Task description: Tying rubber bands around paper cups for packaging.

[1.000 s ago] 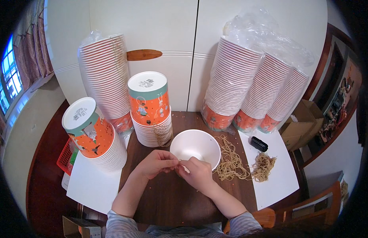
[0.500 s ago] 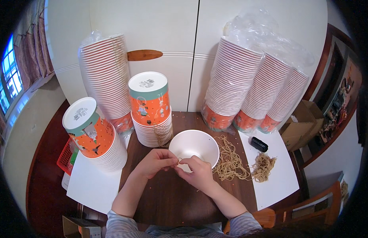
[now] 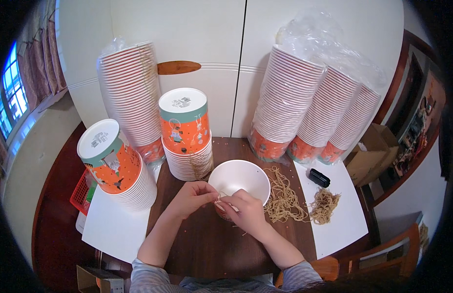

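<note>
My left hand point(image 3: 193, 199) and my right hand point(image 3: 243, 211) meet fingertip to fingertip over the near rim of a white-lined paper bucket point(image 3: 241, 171). Both pinch a thin tan cord point(image 3: 222, 194), of which only a short loop shows between the fingers. The bucket stands upright with its mouth up, and my right hand hides part of its near side. Beside it on the right lies a loose tangle of tan cord point(image 3: 286, 198). A smaller clump of cord point(image 3: 325, 206) sits farther right, near a black oblong object point(image 3: 319, 177).
Upside-down stacks of orange and green paper buckets point(image 3: 185, 129) point(image 3: 114, 161) stand at the left, with a plastic-wrapped stack point(image 3: 129, 93) behind. Three wrapped stacks point(image 3: 290, 97) rise at the back right. A cardboard box point(image 3: 370, 154) and a wooden chair point(image 3: 382, 256) are beyond the table's right side.
My fingertips have shifted slightly, and my right hand has turned a little, showing more of the bucket's orange side beneath. The stacks and cord piles stay in place.
</note>
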Demonstrator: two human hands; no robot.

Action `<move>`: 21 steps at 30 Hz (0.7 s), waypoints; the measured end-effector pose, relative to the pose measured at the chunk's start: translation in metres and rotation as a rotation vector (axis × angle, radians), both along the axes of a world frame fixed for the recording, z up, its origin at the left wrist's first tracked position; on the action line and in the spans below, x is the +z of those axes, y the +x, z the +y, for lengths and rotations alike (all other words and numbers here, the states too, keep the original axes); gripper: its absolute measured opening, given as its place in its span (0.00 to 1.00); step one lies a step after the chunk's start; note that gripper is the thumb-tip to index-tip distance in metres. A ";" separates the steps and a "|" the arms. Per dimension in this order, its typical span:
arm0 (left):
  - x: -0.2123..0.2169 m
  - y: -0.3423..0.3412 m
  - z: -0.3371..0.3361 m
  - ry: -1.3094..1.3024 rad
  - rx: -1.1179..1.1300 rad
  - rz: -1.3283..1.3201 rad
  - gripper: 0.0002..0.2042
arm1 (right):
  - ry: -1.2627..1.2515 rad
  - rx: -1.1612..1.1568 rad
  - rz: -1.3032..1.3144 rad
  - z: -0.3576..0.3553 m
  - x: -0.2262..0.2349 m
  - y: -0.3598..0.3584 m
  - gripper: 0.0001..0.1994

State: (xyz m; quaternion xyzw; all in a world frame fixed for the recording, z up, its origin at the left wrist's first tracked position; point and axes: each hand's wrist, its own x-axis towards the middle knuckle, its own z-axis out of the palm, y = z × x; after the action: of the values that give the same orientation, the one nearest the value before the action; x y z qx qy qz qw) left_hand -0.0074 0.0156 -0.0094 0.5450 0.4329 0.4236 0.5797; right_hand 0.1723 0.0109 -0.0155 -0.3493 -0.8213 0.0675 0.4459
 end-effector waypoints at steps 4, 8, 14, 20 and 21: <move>-0.002 0.004 -0.002 0.107 0.039 0.038 0.04 | -0.041 0.057 0.112 0.003 -0.001 0.001 0.05; 0.000 0.007 -0.006 0.218 0.080 0.153 0.04 | -0.127 0.089 0.179 0.002 0.001 0.000 0.06; -0.004 0.009 -0.010 0.251 0.075 0.143 0.04 | -0.221 0.148 0.276 0.002 0.003 0.001 0.05; -0.003 0.014 -0.011 0.252 0.071 0.138 0.04 | -0.326 0.173 0.288 0.003 0.005 0.002 0.05; -0.001 0.015 -0.012 0.247 0.080 0.135 0.04 | -0.315 0.173 0.302 0.003 0.004 0.002 0.05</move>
State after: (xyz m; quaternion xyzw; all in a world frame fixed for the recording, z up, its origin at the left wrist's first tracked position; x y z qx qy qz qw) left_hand 0.0071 0.0035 -0.0105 0.6218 0.4370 0.4588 0.4603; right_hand 0.1744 0.0137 -0.0112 -0.3286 -0.7515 0.2844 0.4965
